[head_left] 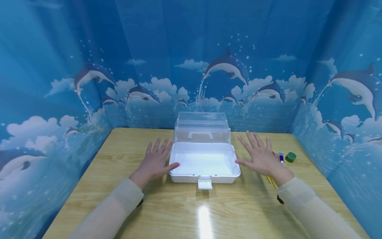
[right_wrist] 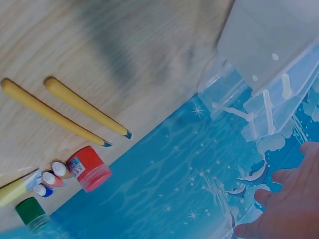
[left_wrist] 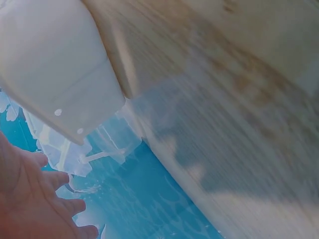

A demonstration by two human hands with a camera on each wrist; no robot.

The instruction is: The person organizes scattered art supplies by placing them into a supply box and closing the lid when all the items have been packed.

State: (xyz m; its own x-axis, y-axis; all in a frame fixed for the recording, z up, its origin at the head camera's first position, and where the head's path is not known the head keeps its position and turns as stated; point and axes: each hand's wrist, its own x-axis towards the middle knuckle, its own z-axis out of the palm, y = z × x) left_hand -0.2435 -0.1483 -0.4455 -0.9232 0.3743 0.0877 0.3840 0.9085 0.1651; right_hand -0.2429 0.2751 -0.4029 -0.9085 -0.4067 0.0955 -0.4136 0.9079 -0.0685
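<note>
Head view: a white box (head_left: 185,179) stands on the desk (head_left: 167,215), between the left grip (head_left: 153,162) and the right grip (head_left: 261,161).
Left grip: wide, fingers straight and spread, at the box's left side; holding nothing. Whether the thumb touches the rim I cannot tell.
Right grip: wide as well, fingers splayed, at the box's right side; nothing held.
Clear lid (head_left: 202,119): raised at the back of the box, see-through, with a white handle (head_left: 200,133) showing on it.
Latch (head_left: 205,183): sticks out from the middle of the box's front wall.
Box handling: probably light for its bulk and fairly stiff, like moulded plastic; the smooth walls could slide under dry fingers.
Box hold: best taken by both side walls just under the rim, palms facing. The latch looks a poor place to pull.
Lid handling: thinner and likely more fragile than the base; hold it by its front edge, and lifting the box by it could strain the hinge.
Yellow sticks (right_wrist: 87,105): two, apart from the box, to its right.
Red pot (right_wrist: 89,169), capped tubes (right_wrist: 49,178), green pot (right_wrist: 31,211): also right of the box, grouped close together.
</note>
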